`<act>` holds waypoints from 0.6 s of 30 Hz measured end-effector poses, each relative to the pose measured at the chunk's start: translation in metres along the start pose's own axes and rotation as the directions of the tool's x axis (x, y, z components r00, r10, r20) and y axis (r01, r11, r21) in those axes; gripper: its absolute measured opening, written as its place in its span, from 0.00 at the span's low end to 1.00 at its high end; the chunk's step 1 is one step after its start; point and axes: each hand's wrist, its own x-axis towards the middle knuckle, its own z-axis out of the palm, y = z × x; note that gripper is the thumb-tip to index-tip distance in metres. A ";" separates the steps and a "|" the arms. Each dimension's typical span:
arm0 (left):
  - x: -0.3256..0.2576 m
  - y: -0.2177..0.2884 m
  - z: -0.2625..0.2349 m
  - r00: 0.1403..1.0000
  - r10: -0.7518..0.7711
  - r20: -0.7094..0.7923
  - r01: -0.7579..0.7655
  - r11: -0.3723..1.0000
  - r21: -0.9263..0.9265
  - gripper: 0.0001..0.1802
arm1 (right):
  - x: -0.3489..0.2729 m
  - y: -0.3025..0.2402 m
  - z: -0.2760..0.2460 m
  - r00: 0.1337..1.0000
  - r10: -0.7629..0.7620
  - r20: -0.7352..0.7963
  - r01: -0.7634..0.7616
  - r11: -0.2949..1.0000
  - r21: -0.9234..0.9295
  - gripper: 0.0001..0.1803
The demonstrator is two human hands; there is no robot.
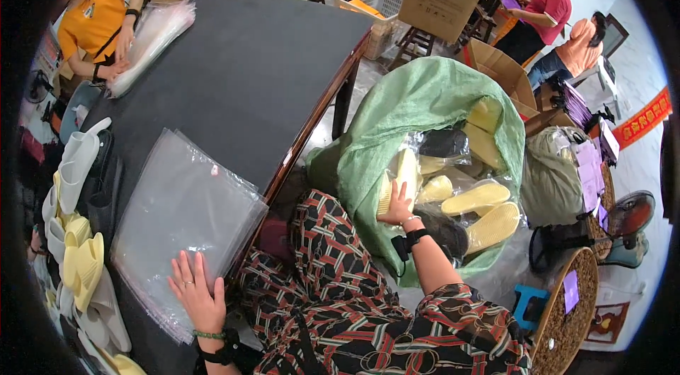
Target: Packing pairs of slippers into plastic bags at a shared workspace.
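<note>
- L hand [195, 293]: flat, fingers spread, palm down on stack of clear plastic bags [188, 216], near stack's bottom corner, close to table edge.
- Bag stack sits on dark table [248, 63], its right corner almost at the wooden table rim; stack's left side is near a row of yellow/white slippers [74, 233] along the table's left edge.
- R hand [398, 208]: reaches into green sack [418, 102], fingers closed round a bagged pale-yellow slipper [400, 180], held upright at the sack's near left wall.
- Sack mouth wide open, rim folded back; more bagged slippers [482, 208] lie to the right of the hand, w/ some room between.
- Gap btw table rim and sack is narrow, lap fills it.
- Table centre bare, big free area beyond the stack; a person in orange [95, 14] works another bag pile [152, 35] at the far left corner.
- Right of sack: grey bundle [559, 169], fan [627, 223], round basket [567, 311], tight.
</note>
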 end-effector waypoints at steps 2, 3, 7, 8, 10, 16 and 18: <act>0.003 0.004 0.000 1.000 0.010 -0.012 -0.011 0.999 -0.035 0.35 | 0.015 0.023 0.017 0.987 -0.065 -0.150 0.062 0.998 -0.027 0.82; 0.002 0.002 0.001 1.000 0.008 -0.009 -0.008 1.000 -0.019 0.35 | 0.016 0.017 0.017 0.991 -0.014 -0.134 0.016 1.000 0.015 0.81; 0.000 -0.001 0.002 1.000 -0.006 0.000 0.006 1.000 0.013 0.35 | 0.014 0.018 0.012 0.975 0.004 -0.222 0.014 0.997 0.078 0.75; -0.001 -0.002 0.002 1.000 -0.009 -0.004 0.009 1.000 0.012 0.35 | 0.015 0.021 0.011 0.968 -0.012 -0.250 0.032 0.997 0.076 0.74; 0.000 -0.001 0.003 1.000 0.003 -0.004 -0.003 1.000 -0.006 0.35 | 0.018 0.035 0.013 0.924 0.003 -0.383 0.051 0.990 0.129 0.64; 0.000 -0.001 0.002 1.000 -0.003 -0.011 0.003 0.999 -0.039 0.35 | 0.026 0.070 -0.013 0.767 -0.001 -0.641 0.233 0.932 0.277 0.31; -0.002 -0.002 0.004 1.000 -0.006 -0.017 0.005 1.000 -0.025 0.36 | 0.020 0.072 -0.026 0.700 0.065 -0.711 0.229 0.923 0.310 0.23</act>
